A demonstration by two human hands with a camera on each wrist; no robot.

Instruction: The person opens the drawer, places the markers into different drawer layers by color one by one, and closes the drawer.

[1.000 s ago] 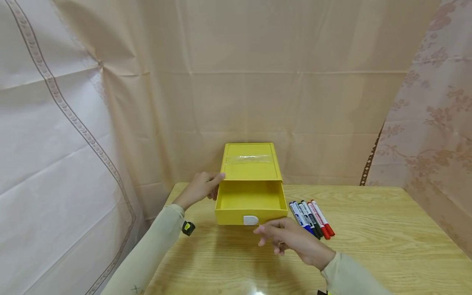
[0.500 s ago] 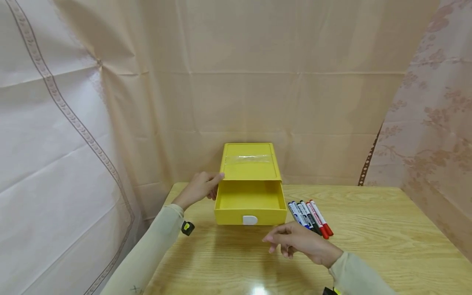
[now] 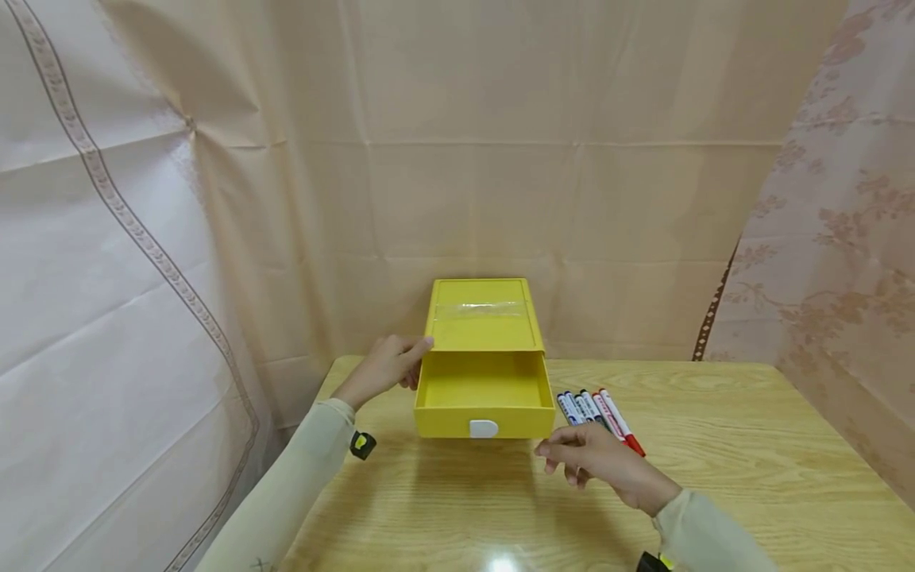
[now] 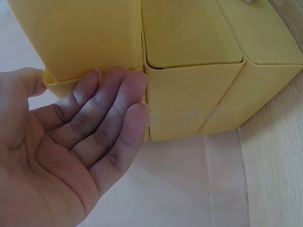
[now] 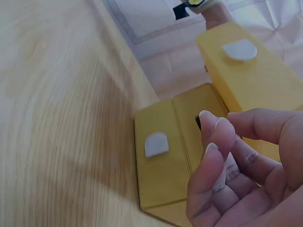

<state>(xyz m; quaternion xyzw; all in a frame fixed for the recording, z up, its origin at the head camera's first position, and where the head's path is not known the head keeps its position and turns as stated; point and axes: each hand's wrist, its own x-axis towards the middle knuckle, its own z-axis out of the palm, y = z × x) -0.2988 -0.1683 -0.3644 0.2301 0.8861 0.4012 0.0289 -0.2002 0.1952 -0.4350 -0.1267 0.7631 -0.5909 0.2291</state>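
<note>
At the left hangs a white cloth (image 3: 93, 318) with a brown stripe. Next comes a pale sleeve (image 3: 286, 485) with a small black and yellow thing (image 3: 362, 445) by the wrist. The left hand (image 3: 380, 369) has its grip on the corner of a yellow box (image 3: 486, 334), thumb on top and fingers on the side. The box stands in the middle of the desk (image 3: 715, 445), near the back, with clear tape (image 3: 482, 309) on top. Its top drawer (image 3: 439, 423) sticks out, with a white handle (image 3: 483, 429). Lower drawers (image 5: 161, 182) sit under it. The right hand (image 3: 600, 461) is just beside the drawer's front corner; its grip is loose, fingers softly bent, holding nothing. Marker pens (image 3: 592, 405) lie in a row behind that hand, partly hidden. At the far right is a flowery cloth (image 3: 829, 262).
</note>
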